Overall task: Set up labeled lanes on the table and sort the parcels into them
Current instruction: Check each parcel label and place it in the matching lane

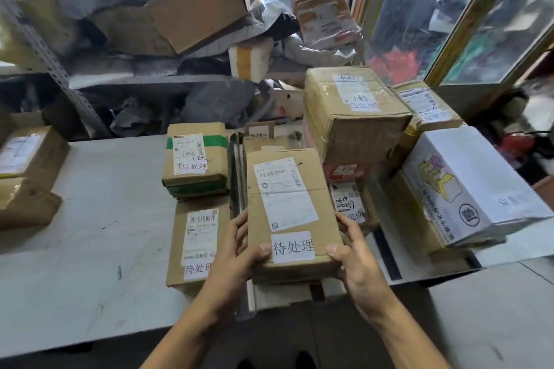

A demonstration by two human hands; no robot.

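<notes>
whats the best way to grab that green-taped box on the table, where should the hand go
Take the green-taped box by its two long side edges, coming down from above. It lies flat on another parcel, label up, so its underside is hard to reach. Its left side faces bare table; the right side sits close to a metal strip, so fingers there have less room.

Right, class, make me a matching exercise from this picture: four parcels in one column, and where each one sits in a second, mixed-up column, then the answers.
Parcels
1. box with green tape
2. white printed box
3. box in both hands
4. big taped box

Places
A. held over the near table edge, left hand and right hand gripping its sides
B. far right, lying tilted
C. left of the held box, stacked on another parcel
D. behind the held box, on top of a stack

Pairs: 1-C, 2-B, 3-A, 4-D
</notes>
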